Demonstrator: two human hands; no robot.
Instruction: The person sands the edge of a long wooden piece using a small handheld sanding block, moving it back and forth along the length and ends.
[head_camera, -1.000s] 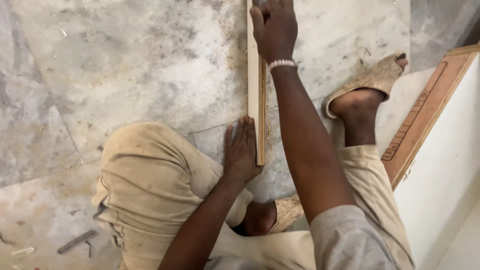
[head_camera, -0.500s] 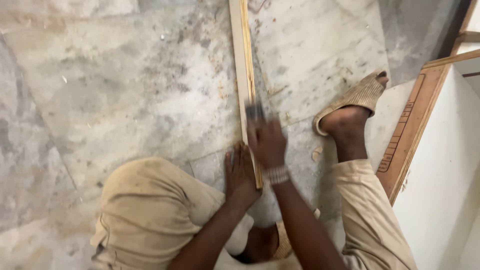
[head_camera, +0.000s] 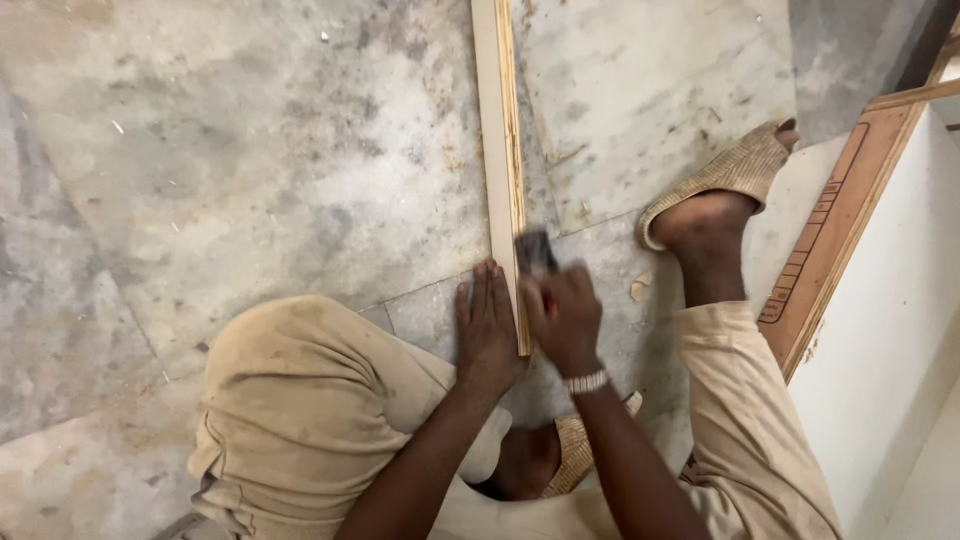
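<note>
1. Back comes the right hand (head_camera: 563, 315) along the wood strip (head_camera: 503, 150), from the far end a second ago to the near end now, clenched on a small dark block (head_camera: 536, 248).
2. Left hand (head_camera: 487, 330) lies open and flat, pinning the strip's near end to the stone floor (head_camera: 250, 180).
3. Risk: the fingers (head_camera: 490, 290) touch the worked edge, so a slip of the block could scrape them.
4. Light pinning could let the strip skid.

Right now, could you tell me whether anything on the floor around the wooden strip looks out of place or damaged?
Only small things: pale wood chips lie loose on the marble floor beside the wooden strip, right of the right hand, which grips a small dark tool. The left hand presses the strip flat. The strip itself looks straight and intact.
</note>
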